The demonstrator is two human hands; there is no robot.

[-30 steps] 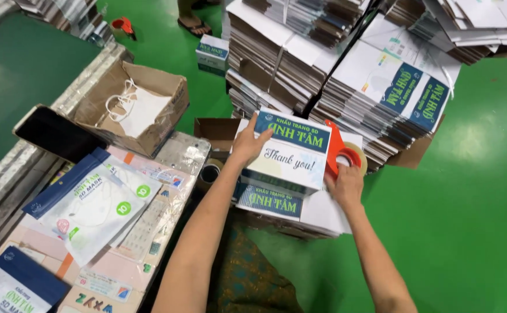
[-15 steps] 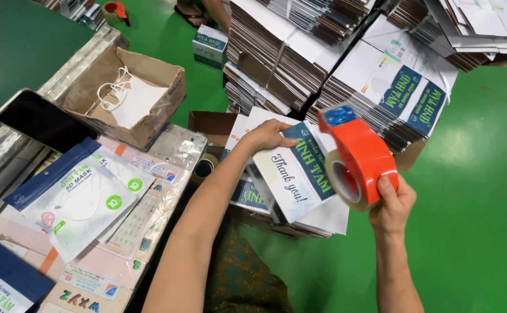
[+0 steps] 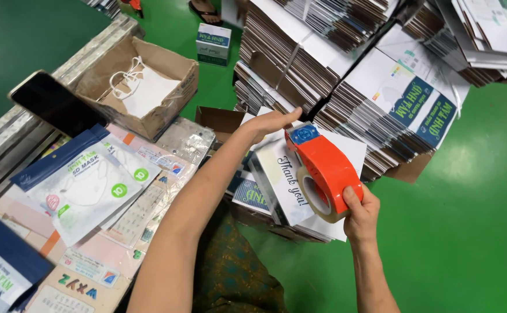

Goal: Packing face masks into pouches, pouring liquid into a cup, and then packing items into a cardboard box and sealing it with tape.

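Hands now press tape dispenser (image 3: pixel 323 168) lower onto box (image 3: pixel 282 179).

Glossy green floor (image 3: pixel 468 220) all around, big stacks of flattened cartons (image 3: pixel 346 64) piled at the far side, cluttered tabletop (image 3: pixel 108 255) near left, metal rail (image 3: pixel 10 145) along its far edge, open cardboard box (image 3: pixel 149 87) there, bright even light
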